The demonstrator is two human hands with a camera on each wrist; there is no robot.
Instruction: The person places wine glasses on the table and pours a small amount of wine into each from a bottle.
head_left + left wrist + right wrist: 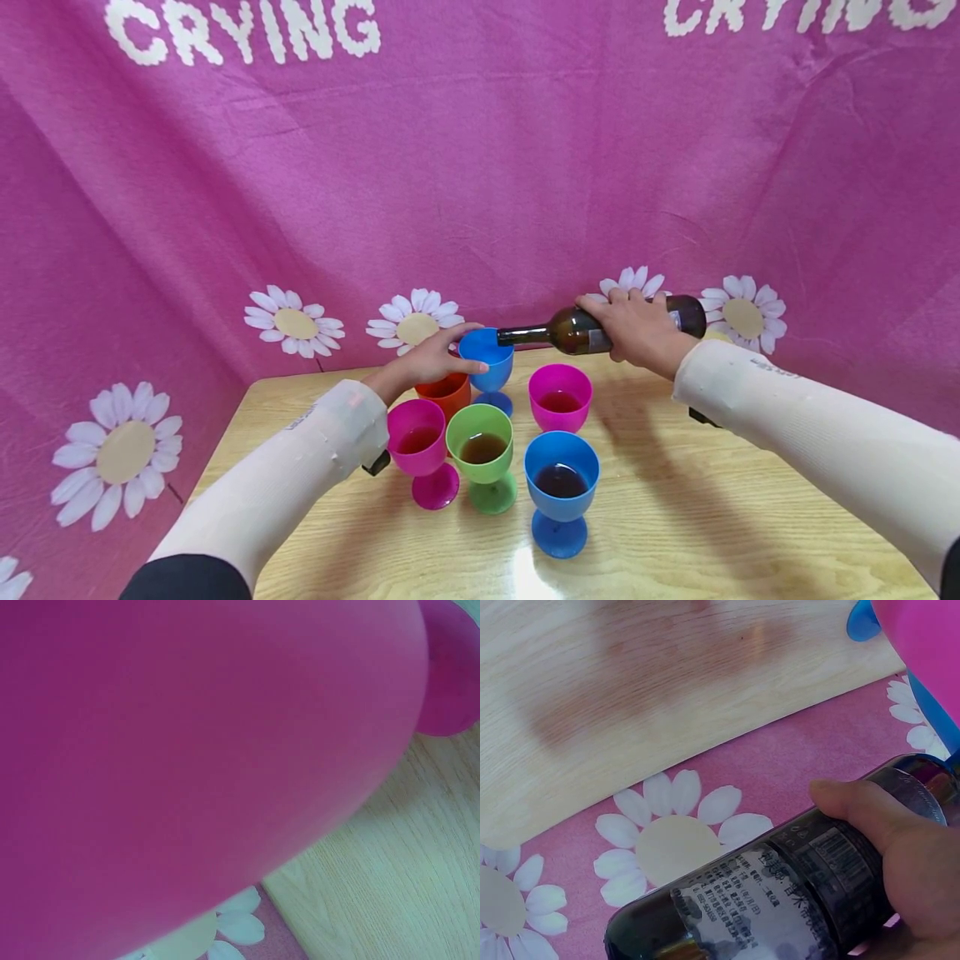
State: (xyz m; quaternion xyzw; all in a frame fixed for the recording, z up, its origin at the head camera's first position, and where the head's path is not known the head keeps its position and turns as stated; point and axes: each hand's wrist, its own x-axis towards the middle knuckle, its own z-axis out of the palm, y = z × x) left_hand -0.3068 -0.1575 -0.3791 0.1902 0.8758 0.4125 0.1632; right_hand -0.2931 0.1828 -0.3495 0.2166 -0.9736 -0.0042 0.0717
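Note:
My left hand holds the bowl of a blue goblet at the back of the group, thumb on the near side. From the right, my right hand grips a dark wine bottle, tipped nearly level. The bottle's mouth lies at the blue goblet's rim; whether liquid flows out I cannot tell. In the right wrist view the thumb lies along the bottle, above its printed label. A pink goblet fills most of the left wrist view, where the hand is hidden.
Below my left hand stand an orange goblet, a pink one and a green one. Another pink goblet and a front blue one stand rightward. Dark liquid shows in these. Behind the wooden table hangs a pink cloth.

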